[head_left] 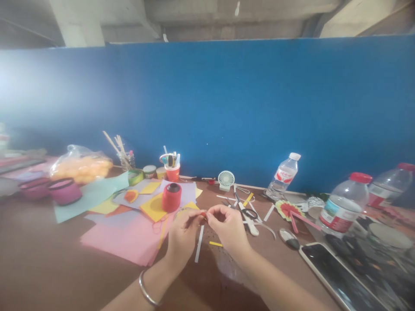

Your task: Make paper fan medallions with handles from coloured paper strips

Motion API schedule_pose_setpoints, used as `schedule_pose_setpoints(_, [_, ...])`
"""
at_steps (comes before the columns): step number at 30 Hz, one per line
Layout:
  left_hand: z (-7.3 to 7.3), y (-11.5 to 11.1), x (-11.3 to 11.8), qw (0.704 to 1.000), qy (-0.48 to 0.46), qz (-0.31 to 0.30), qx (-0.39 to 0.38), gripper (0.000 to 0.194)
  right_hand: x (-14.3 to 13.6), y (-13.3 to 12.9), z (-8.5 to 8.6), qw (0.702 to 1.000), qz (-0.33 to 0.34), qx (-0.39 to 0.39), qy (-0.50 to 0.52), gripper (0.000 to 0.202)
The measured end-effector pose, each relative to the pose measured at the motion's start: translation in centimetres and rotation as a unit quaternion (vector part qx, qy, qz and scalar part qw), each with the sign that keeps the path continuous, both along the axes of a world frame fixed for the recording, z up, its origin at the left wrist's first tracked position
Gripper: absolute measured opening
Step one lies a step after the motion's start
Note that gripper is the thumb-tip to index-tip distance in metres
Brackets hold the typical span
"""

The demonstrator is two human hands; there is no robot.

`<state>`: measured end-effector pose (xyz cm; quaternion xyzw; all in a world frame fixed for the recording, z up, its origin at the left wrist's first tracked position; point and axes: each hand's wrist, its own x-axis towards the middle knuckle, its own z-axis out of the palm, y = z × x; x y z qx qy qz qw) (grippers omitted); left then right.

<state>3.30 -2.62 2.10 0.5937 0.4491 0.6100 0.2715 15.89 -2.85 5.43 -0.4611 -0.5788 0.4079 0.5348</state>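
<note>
Both hands meet above the middle of the brown table (129,289), fingertips pinched together. A small red piece (203,214) is held between them, its shape too small to make out. My left hand (184,231), with a silver bangle on the wrist, grips it from the left. From the right, the thumb and forefinger of my right hand (227,229) close on the same piece. Below the hands lie a white paper strip (199,244) and a short yellow strip (215,244). A red spool-like roll (171,198) stands on coloured paper just left of the hands.
Pink paper sheets (119,242) spread to the left. Scissors (249,213), a small white fan (226,179) and a paper rosette (288,210) lie beyond and right. Bottles (345,205) and a phone (340,274) occupy the right side. A blue wall (207,103) stands behind.
</note>
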Motion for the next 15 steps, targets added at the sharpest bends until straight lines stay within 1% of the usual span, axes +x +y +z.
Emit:
schedule_pose_setpoints(6, [0.02,0.31,0.17,0.995,-0.071,-0.054,-0.043,0.015,0.04,-0.01,0.24,1.0,-0.003,0.006,-0.021,0.012])
schedule_pose_setpoints(10, [0.38,0.25,0.29,0.994,-0.086,-0.042,-0.055,0.014,0.07,-0.09,0.32,1.0,0.003,0.009,-0.017,0.012])
schedule_pose_setpoints(15, [0.51,0.18,0.34,0.993,-0.084,-0.037,-0.067,0.017,-0.19,-0.06,-0.05,0.999,0.011,0.006,0.03,0.011])
